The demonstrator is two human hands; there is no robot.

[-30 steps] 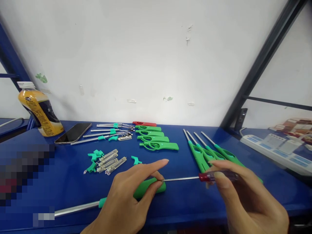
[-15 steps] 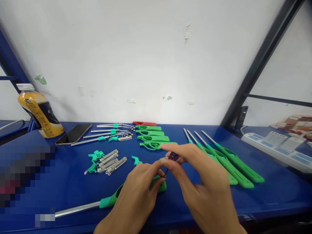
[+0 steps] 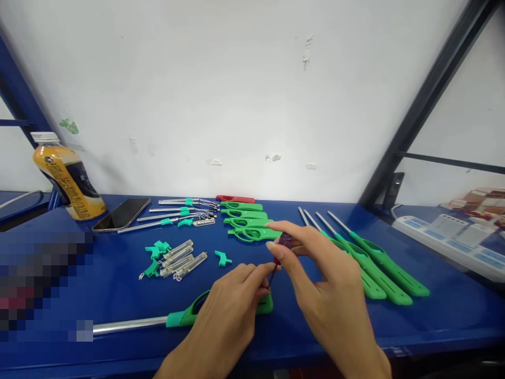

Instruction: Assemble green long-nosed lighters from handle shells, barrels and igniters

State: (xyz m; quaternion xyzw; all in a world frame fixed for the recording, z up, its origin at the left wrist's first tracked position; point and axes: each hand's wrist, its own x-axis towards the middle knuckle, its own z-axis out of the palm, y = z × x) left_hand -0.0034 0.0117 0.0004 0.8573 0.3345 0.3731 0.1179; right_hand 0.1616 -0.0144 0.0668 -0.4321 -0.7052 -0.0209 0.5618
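A long green lighter (image 3: 185, 317) with a silver tube lies across the front of the blue table (image 3: 118, 284). My left hand (image 3: 226, 316) presses down on its handle, fingers curled around it. My right hand (image 3: 327, 295) pinches a small red-handled screwdriver (image 3: 281, 247) between thumb and fingers. The screwdriver stands almost upright, its thin shaft pointing down at the rear end of the lighter handle, next to my left fingertips.
Three assembled green lighters (image 3: 371, 266) lie at the right. Green handle shells (image 3: 248, 223), silver tube assemblies (image 3: 181, 210), small metal inserts (image 3: 179, 259) and green triggers (image 3: 223, 258) lie behind. A phone (image 3: 122, 214) and a yellow bottle (image 3: 67, 176) sit far left; a power strip (image 3: 450, 239) at right.
My right hand swung the screwdriver from lying level at the right to standing upright over the lighter's rear end. My left hand shifted its grip; the lighter handle turned slightly.
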